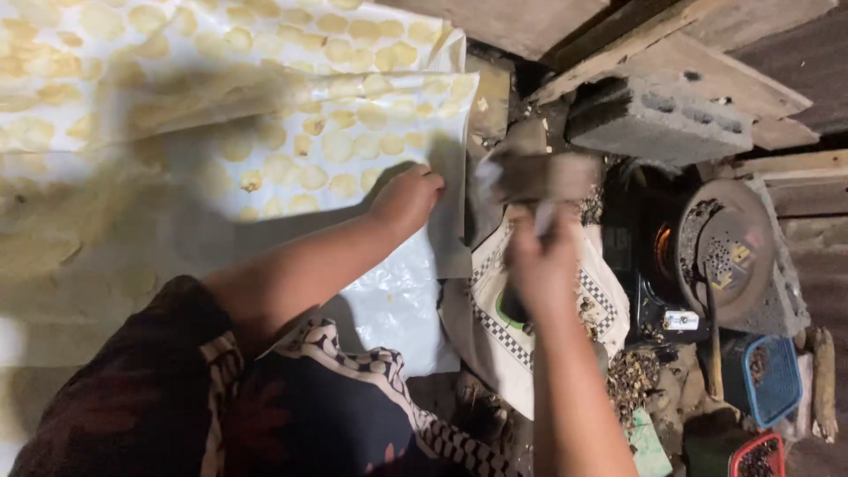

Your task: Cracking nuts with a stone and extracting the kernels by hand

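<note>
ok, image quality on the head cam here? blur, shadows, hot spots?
Head view: the right hand and the brownish thing it lifts are smeared by motion blur; the left hand on the white sheet is sharper; a soft shadow crosses the sheet's pale discs; an orange glow in the stove is the one hot spot; the right side is dim.

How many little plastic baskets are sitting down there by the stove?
2. A blue basket stands right of the stove, and a red basket sits below it at the frame's bottom edge, partly cut off. Others may lie out of view.
</note>
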